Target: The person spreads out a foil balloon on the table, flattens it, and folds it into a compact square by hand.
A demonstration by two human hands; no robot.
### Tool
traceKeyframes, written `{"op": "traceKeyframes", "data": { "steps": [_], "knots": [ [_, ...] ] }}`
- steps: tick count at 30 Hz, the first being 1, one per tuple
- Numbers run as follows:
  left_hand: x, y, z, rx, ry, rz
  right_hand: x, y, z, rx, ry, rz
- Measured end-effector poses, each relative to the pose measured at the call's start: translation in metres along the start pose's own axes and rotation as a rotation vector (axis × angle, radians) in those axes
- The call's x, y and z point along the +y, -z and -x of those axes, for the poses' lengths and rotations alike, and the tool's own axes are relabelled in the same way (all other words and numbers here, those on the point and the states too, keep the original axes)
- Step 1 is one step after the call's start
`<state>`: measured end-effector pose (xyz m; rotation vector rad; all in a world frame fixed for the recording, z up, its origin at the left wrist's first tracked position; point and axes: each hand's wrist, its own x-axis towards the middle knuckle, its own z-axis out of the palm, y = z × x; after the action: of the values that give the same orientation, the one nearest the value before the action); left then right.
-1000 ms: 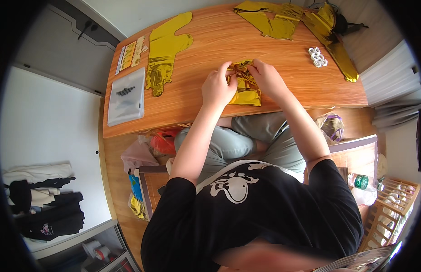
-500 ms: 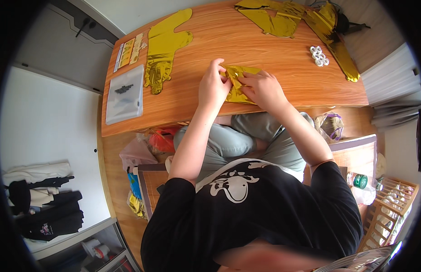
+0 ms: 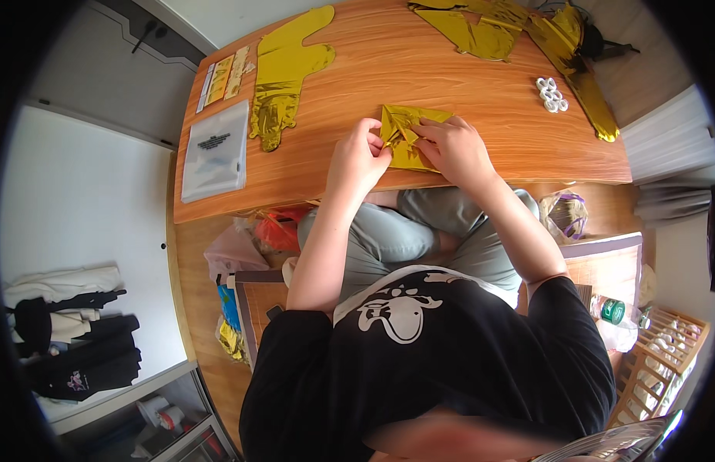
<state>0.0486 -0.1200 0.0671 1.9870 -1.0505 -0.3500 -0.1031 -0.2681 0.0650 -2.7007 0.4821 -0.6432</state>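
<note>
A folded piece of gold foil [image 3: 414, 156], which looks like a flat foil balloon, lies on the wooden table [image 3: 357, 69] near its front edge. My left hand [image 3: 357, 160] pinches its left side between thumb and fingers. From the right, my right hand [image 3: 455, 151] grips a crumpled fold near the middle, fingers curled and thumb partly hidden. The foil's upper corner stands out between both hands. Beyond my left hand lies another flat gold foil balloon [image 3: 288, 65], wrinkled at its near end.
Clear plastic bags [image 3: 215, 154] lie stacked at the table's left, below printed cards [image 3: 223, 77]. More gold foil [image 3: 481, 35] covers the far right, near white ring-shaped coils [image 3: 552, 95]. Filled bags [image 3: 564, 214] sit under the front edge. A wooden rack [image 3: 666, 350] stands at lower right.
My left hand has moved slightly left and down. The foil's upper left corner now shows between my hands, and its middle is more gathered. The view has shifted a little.
</note>
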Motion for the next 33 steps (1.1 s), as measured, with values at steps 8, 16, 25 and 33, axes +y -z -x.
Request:
{"op": "traceKeyframes", "data": {
  "steps": [8, 16, 25, 33],
  "knots": [
    [-0.003, -0.015, 0.005, 0.123, -0.071, -0.146, 0.003, 0.001, -0.004, -0.040, 0.033, -0.025],
    [-0.014, -0.021, 0.010, 0.292, -0.237, -0.218, 0.004, -0.005, -0.003, 0.071, 0.182, 0.081],
    [-0.018, -0.003, 0.029, 0.124, -0.206, 0.013, -0.009, -0.011, -0.026, -0.050, 0.023, 0.162],
    [-0.022, -0.003, 0.036, 0.137, -0.106, 0.152, -0.005, -0.016, -0.024, 0.039, 0.079, 0.147]
  ]
}}
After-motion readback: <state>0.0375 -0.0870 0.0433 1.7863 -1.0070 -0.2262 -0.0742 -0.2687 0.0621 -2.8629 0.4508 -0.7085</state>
